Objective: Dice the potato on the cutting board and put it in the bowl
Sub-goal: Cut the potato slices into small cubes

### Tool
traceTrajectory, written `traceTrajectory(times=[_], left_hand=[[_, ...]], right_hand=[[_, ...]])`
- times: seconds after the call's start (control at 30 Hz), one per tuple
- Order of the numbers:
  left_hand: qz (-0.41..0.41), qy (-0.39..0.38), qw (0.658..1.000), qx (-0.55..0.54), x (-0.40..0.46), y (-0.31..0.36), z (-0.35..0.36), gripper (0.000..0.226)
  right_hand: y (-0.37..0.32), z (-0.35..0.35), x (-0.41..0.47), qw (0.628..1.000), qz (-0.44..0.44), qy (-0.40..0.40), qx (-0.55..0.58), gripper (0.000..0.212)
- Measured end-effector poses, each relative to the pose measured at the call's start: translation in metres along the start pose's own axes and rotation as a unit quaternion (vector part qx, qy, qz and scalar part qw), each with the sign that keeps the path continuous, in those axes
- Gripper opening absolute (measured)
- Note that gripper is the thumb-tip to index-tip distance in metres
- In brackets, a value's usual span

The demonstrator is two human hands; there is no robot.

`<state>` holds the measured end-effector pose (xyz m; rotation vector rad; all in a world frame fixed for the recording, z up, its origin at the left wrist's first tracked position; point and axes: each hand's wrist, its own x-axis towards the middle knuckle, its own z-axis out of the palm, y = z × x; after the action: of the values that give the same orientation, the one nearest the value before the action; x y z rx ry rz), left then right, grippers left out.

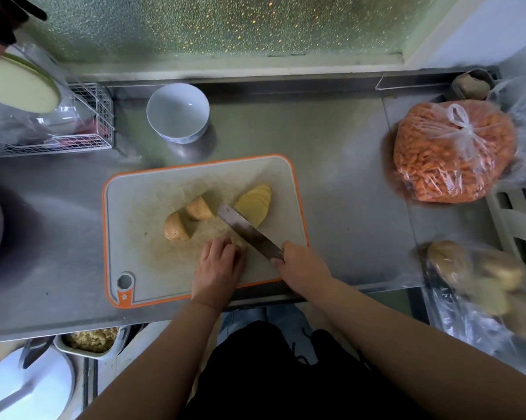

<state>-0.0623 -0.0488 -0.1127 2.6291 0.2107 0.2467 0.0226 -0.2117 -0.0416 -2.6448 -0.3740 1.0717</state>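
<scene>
At a steel kitchen counter (331,165), my right hand (301,262) wraps its fingers around the handle of a knife (246,231), the handle itself buried in my fist so only the blade shows, angled toward 10 o'clock across the orange-rimmed cutting board (146,253). My left hand (217,265) lies knuckles up at the board's 6 o'clock edge, fingers curled down over a potato piece (237,241) that sits against the blade; most of that piece is hidden beneath my fingertips, and how much of it remains I cannot tell. Both forearms reach in from 6 o'clock, bare to the frame's edge.

Two unpeeled-looking potato chunks (186,219) rest near the board's centre, at 11 o'clock from my left hand and apart from it. A fanned row of potato slices (254,204) leans at 1 o'clock from the blade's tip, just beside it. The white bowl (178,112) stands off the board at 12 o'clock, nothing visible inside it.

A knotted clear bag of orange pieces (452,153) sits at 2 o'clock; its contents are too blurred to name. At 4 o'clock a bag of potatoes (480,283) is smeared and cut off by the frame.
</scene>
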Motion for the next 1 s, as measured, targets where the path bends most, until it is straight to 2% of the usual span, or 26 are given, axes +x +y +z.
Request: traceTrajectory(times=[0.27,0.43,0.63,0.8,1.0], left_hand=[[-0.018,-0.022,1.0,0.011,-0.002,0.003,-0.004,0.019],[-0.006,-0.013,1.0,-0.001,-0.004,-0.002,-0.001,0.018],[0.006,0.014,1.0,-0.007,-0.004,-0.005,0.003,0.017],[0.011,0.016,1.0,0.002,-0.002,-0.002,-0.003,0.017],[-0.013,0.01,1.0,0.013,-0.009,0.003,-0.008,0.019]], right_hand=[[-0.013,-0.001,-0.024,0.994,-0.066,0.059,-0.057,0.02],[-0.014,0.008,-0.026,0.99,-0.059,0.072,-0.103,0.009],[-0.017,0.018,-0.014,0.995,-0.035,0.039,-0.087,0.013],[-0.007,0.008,-0.006,0.999,0.005,0.005,0.035,0.025],[-0.01,0.007,-0.023,0.998,-0.034,0.054,-0.012,0.022]])
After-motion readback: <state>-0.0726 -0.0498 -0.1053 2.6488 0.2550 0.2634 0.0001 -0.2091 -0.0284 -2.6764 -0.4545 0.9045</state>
